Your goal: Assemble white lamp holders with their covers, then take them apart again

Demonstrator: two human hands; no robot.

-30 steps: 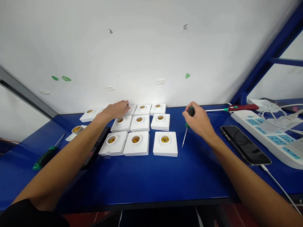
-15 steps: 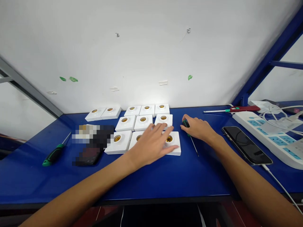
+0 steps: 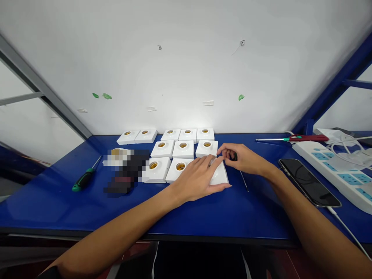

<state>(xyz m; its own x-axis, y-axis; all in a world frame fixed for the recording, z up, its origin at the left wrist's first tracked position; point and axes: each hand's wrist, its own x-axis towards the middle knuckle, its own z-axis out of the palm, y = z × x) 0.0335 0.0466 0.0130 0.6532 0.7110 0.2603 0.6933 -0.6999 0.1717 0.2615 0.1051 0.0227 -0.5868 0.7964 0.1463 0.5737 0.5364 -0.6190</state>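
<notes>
A white square lamp holder (image 3: 220,175) stands at the right end of the front row. My left hand (image 3: 200,176) closes over it from the left, thumb along its front edge, other fingers across its top; the socket is hidden. My right hand (image 3: 242,158) is bent at the holder's back right corner. Its thumb and forefinger are apart, close to my left forefinger; whether they touch the holder I cannot tell. Under the right hand lies a screwdriver (image 3: 244,181), its green and black handle mostly covered, shaft toward me. Another lamp holder (image 3: 178,175) sits left of my left hand.
Several more lamp holders (image 3: 183,149) stand in rows toward the wall. A second screwdriver (image 3: 83,181) lies at the left, beside blurred-out items. On the right are a phone (image 3: 309,181) with a cable, a white power strip (image 3: 322,170) and a long red lighter (image 3: 308,138).
My right hand has let go of the screwdriver handle and shifted left to the lamp holder. My left hand has settled lower over that holder. The view has swung slightly left.
</notes>
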